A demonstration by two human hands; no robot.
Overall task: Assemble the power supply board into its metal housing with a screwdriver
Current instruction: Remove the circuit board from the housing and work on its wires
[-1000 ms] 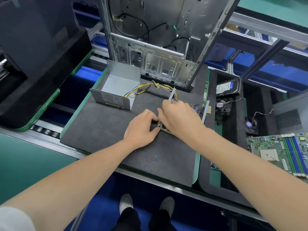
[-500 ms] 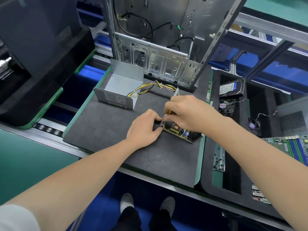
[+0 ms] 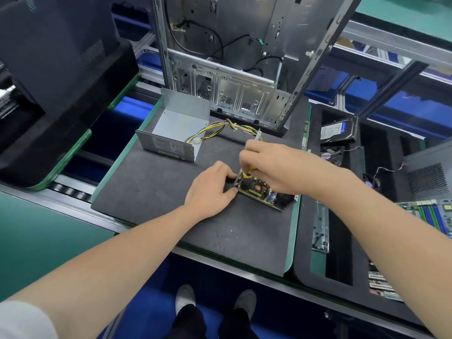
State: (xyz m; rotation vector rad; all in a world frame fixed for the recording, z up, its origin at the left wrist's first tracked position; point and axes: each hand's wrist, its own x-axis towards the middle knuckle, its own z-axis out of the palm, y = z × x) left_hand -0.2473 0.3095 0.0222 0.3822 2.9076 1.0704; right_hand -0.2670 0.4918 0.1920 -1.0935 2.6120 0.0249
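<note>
Over the last second my right hand shifted off the power supply board, so its components came into view where only a metal edge had shown. Its fingers curled onto the yellow wires at the board's left end, beside my left hand.

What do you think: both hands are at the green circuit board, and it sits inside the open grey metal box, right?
No. The head view shows the left hand and right hand at the green circuit board, but it rests on the dark mat, outside the open grey metal box.
</note>
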